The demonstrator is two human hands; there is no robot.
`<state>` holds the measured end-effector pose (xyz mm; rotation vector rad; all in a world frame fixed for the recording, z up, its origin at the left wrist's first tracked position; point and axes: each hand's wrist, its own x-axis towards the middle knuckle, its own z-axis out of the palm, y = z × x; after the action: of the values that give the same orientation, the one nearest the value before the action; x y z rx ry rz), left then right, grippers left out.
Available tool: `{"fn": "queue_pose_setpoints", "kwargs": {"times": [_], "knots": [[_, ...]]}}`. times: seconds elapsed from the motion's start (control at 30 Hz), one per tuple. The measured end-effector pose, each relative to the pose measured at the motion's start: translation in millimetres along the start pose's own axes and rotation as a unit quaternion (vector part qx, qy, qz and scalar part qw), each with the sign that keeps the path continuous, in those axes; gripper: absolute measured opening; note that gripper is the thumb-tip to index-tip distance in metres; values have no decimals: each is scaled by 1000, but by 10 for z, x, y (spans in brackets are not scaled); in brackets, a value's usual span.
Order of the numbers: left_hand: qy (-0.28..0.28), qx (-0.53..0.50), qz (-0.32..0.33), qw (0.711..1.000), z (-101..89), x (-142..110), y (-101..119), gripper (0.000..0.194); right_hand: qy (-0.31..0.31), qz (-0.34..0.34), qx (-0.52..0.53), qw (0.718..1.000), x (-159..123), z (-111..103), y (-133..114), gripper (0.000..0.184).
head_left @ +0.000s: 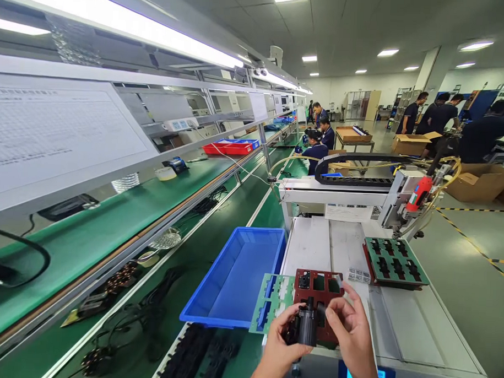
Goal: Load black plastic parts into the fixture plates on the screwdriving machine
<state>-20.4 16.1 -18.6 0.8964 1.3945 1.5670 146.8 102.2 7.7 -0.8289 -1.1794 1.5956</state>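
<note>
My left hand (283, 339) is closed around a black ribbed cylindrical part (307, 325), held upright with a narrower top. Beside it, my right hand (352, 330) has its thumb near the part and its index finger stretched out apart. A pale blur at that fingertip is too unclear to name. Below both hands lies a dark red fixture plate (310, 294) with rectangular openings and a black piece in its upper left corner. A light green cut-out plate (261, 315) adjoins it on the left. My hands hide part of the red plate.
A blue bin (231, 319) stands to the left. Rightward is a green fixture (394, 254) holding several black parts, under a gantry machine (338, 193) with a red tool (419, 193). Black parts (188, 352) lie at lower left. A green conveyor (123, 212) runs alongside; people work farther back.
</note>
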Motion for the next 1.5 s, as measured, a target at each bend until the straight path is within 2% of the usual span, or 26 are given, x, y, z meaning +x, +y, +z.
{"fn": "queue_pose_setpoints", "kwargs": {"times": [0.1,0.17,0.27,0.4,0.6,0.7,0.87,1.03,1.2,1.4,1.5], "knots": [[-5,121,70,990,-53,39,81,58,-64,88,84,990,-102,-54,6,81],[-9,141,104,984,-63,53,92,53,-73,112,97,986,-141,-41,20,86],[-10,143,121,982,-48,58,70,52,-68,137,99,983,-163,8,39,93],[-4,136,125,983,0,41,71,54,-32,116,91,988,-190,77,78,96],[19,131,93,987,64,1,170,53,-9,87,67,994,-265,153,164,88],[26,123,83,989,80,-7,200,54,-4,85,65,994,-263,131,205,86],[24,131,81,988,90,-10,180,53,-35,89,54,994,-233,37,257,89],[18,136,88,987,93,-8,136,51,-26,103,46,993,-217,-9,231,89],[13,139,95,986,103,3,156,50,-18,66,-3,998,-247,42,169,86],[28,115,92,989,93,-9,219,50,84,-56,-115,988,-347,169,212,73],[31,115,107,987,55,-15,238,50,70,-81,-140,984,-314,156,298,73]]}}
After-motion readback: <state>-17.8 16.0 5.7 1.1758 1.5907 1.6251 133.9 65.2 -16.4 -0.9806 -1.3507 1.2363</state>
